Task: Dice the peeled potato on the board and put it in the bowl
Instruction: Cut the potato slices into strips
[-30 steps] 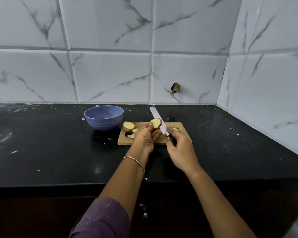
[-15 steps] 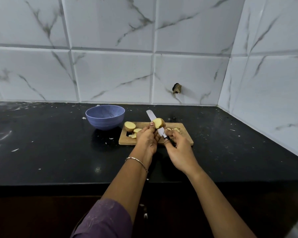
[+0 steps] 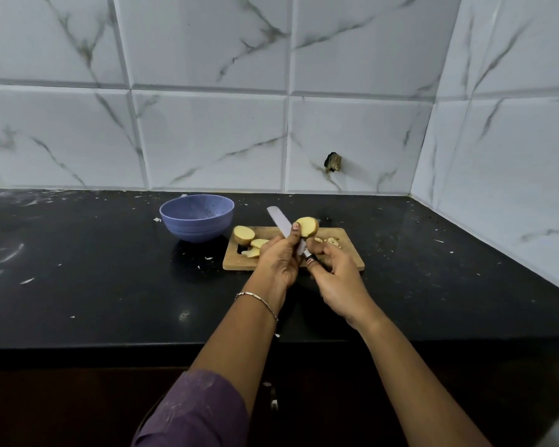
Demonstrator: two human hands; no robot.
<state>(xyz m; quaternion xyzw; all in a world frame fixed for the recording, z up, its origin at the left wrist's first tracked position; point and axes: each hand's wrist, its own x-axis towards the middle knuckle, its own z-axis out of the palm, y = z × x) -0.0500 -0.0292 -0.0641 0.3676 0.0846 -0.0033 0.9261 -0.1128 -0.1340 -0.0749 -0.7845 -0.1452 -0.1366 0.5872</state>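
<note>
Left hand (image 3: pixel 279 256) pinches potato piece (image 3: pixel 308 226) above board (image 3: pixel 352 253); right hand (image 3: pixel 338 272) grips knife (image 3: pixel 279 221); bowl (image 3: pixel 197 217) beside.

Peeled potato chunk (image 3: pixel 308 226): pale yellow, pinched in fingertips of left hand (image 3: pixel 279 258), raised above far edge of board, frame centre.
Potato half (image 3: pixel 244 235): cut face up, board's left end.
Slices (image 3: pixel 258 244): just beside half.
Small cut bits (image 3: pixel 331 241): board's right part.
Wooden cutting board (image 3: pixel 236 263): flat.
Blue bowl (image 3: pixel 196 225): upright, left of board, apart.
</note>
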